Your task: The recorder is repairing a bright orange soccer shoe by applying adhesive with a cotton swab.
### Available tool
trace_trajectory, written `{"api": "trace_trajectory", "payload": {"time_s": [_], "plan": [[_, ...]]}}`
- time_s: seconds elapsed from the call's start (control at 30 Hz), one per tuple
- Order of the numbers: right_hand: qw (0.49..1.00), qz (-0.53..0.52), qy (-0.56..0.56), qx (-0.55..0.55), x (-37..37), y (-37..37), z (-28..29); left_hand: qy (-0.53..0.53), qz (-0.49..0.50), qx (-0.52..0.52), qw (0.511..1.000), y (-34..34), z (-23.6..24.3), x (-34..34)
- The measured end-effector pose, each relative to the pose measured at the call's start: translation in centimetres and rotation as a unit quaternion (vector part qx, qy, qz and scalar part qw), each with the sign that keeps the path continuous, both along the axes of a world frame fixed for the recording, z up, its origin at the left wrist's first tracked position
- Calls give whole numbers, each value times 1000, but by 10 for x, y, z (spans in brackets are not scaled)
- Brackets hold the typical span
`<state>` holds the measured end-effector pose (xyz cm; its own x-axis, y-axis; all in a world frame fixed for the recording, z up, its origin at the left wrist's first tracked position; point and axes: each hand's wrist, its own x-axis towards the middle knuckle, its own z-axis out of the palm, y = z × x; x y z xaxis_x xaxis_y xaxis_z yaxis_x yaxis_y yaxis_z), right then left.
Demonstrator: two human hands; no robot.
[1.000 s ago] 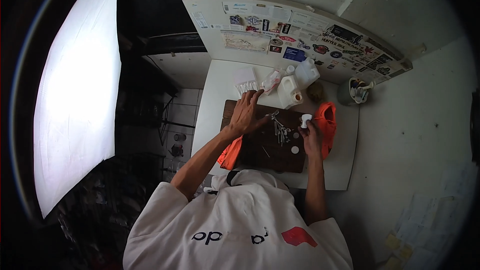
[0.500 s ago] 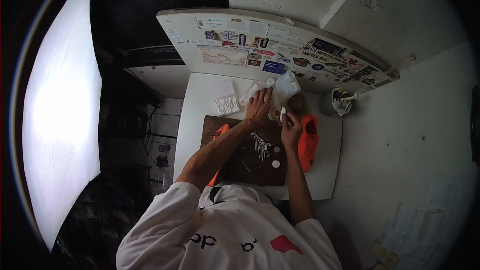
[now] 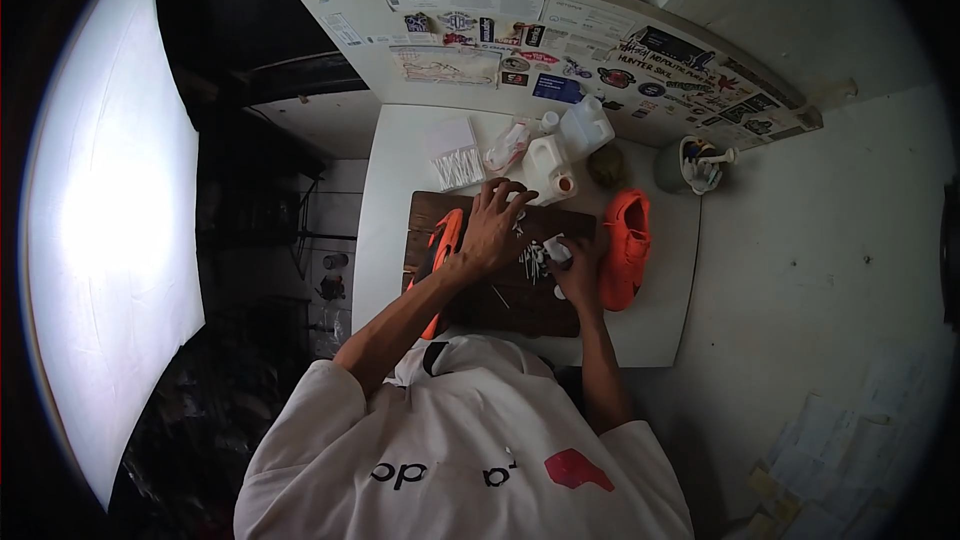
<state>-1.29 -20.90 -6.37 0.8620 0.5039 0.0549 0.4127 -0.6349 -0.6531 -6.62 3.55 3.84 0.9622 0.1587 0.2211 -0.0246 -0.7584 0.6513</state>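
My right hand (image 3: 580,278) is closed on a small white piece (image 3: 556,248), possibly folded cloth or cotton, above the dark wooden board (image 3: 520,316). Beside that hand, several cotton swabs (image 3: 533,264) lie on the board, with a round white disc (image 3: 559,292) partly behind the fingers. My left hand (image 3: 488,232) hovers over the board's far edge, its fingers bent together around something whitish and mostly hidden. Just beyond it is a white jug (image 3: 546,166) with an uncapped mouth. One orange shoe (image 3: 442,258) lies at the board's left, partly under my left forearm.
A second orange shoe (image 3: 627,250) lies right of the board. Behind stand an open swab box (image 3: 460,169), a plastic bag (image 3: 507,148), a translucent bottle (image 3: 585,128) and a dark round item (image 3: 606,167). A tool cup (image 3: 683,168) stands near the stickered panel (image 3: 450,32).
Both hands have drawn back toward me; the left has left the bottles and its fingers have bent. My right hand has brought the white piece down over the swabs. The white jug now shows.
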Motion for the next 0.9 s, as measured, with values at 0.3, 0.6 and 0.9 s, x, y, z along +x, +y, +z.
{"api": "trace_trajectory", "payload": {"time_s": [0.3, 0.6, 0.9], "plan": [[983, -42, 170, 62, 8, -5, 4, -7, 142, 28, 989, 36, 2, -117], [994, 15, 63, -89, 13, 13, 32, -18, 141, 11, 990, 25, -8, -147], [996, 66, 41, -53, 6, 16, 27, 59, -92, 30, 994, -3, -15, -161]]}}
